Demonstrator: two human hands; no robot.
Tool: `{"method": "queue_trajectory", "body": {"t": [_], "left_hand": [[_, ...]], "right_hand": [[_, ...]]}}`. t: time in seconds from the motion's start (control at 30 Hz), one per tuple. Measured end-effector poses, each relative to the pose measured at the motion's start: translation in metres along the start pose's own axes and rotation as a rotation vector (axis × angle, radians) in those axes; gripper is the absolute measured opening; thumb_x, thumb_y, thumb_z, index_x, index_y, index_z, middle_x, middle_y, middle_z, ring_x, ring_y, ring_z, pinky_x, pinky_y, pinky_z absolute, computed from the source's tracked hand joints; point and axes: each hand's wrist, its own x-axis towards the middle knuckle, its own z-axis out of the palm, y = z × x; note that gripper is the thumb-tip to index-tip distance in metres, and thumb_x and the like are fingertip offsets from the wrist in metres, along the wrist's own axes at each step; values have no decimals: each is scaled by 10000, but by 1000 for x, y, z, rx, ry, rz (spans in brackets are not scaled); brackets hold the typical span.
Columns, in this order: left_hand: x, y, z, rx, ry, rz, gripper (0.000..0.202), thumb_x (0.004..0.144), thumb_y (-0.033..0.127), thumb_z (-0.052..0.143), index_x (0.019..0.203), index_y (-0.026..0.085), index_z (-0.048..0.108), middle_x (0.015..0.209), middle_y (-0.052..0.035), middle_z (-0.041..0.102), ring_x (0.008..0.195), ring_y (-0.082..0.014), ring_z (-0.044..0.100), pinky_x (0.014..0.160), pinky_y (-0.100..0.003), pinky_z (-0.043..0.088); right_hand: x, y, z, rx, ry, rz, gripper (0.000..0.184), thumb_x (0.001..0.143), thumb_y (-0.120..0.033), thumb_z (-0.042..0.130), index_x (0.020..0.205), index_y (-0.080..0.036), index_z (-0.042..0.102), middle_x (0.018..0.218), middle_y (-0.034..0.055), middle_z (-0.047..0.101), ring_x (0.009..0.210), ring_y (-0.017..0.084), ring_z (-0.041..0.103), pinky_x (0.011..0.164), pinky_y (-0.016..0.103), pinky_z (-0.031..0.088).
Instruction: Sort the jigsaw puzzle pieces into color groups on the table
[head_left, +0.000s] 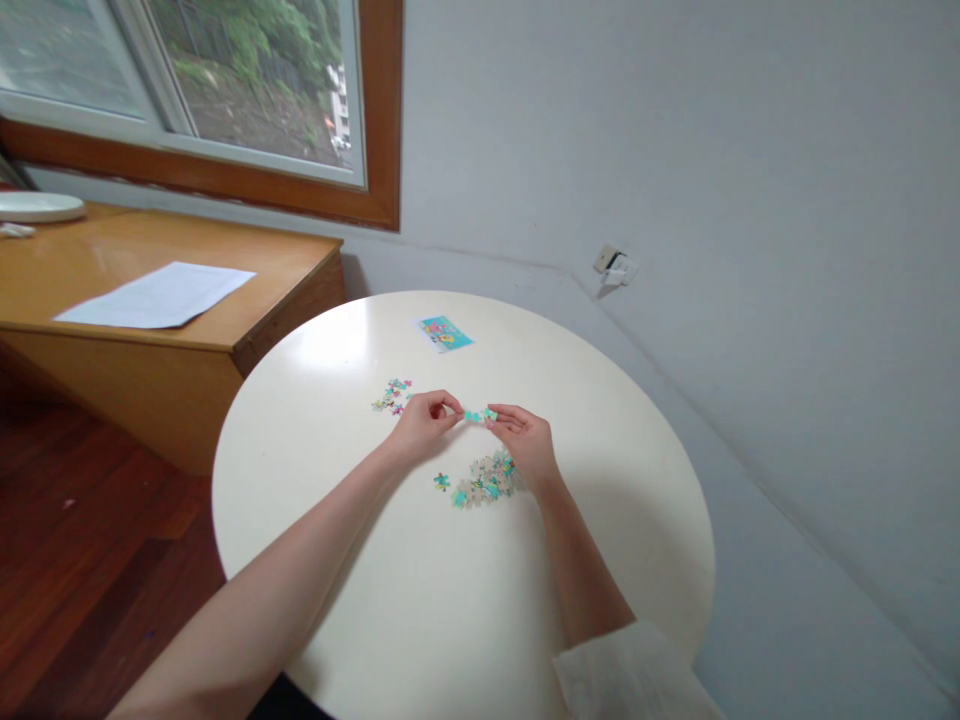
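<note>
Plainly in the head view, above the round white table (300, 470), the left hand (421, 425) has its fingers (444, 399) pinched on one end of some teal puzzle pieces (472, 416), and the right hand (531, 445) pinches the other end, its fingertips nearly closed. Loose on the table lie a heap (489, 486) near the right wrist, a small cluster (391, 402) beyond the left hand and a picture card (447, 333). A white dish (37, 207) stands on the wooden cabinet (292, 237), its contents indiscernible.
</note>
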Motion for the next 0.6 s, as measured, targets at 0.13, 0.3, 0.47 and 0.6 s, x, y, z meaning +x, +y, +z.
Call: {"method": "queue_trajectory", "body": {"t": [0.13, 0.3, 0.47, 0.6], "left_hand": [[0, -1, 0, 7, 5, -2, 115, 649, 252, 606, 661, 139, 613, 446, 75, 381, 434, -54, 306, 444, -191, 226], [0, 1, 0, -2, 0, 2, 109, 650, 245, 607, 654, 135, 608, 448, 74, 381, 438, -53, 308, 446, -189, 228], [0, 0, 1, -4, -3, 11, 116, 650, 253, 608, 648, 137, 605, 446, 74, 364, 436, -52, 296, 442, -190, 216], [-1, 1, 2, -12, -9, 0, 141, 649, 279, 613, 652, 139, 603, 437, 76, 350, 426, -51, 288, 435, -193, 204]], "right_hand": [[0, -1, 0, 13, -3, 11, 326, 534, -333, 742, 813, -173, 693, 742, 52, 695, 703, 180, 642, 693, 316, 513], [-1, -2, 0, 29, -10, 20, 340, 515, -338, 756, 803, -171, 688, 750, 53, 700, 721, 187, 649, 718, 328, 517], [-1, -3, 1, 37, 7, 46, 389, 517, -360, 764, 843, -164, 685, 782, 64, 706, 749, 199, 658, 759, 349, 516], [-1, -2, 2, 41, 0, 39, 380, 521, -358, 765, 839, -168, 683, 779, 63, 706, 747, 198, 660, 765, 348, 517]]}}
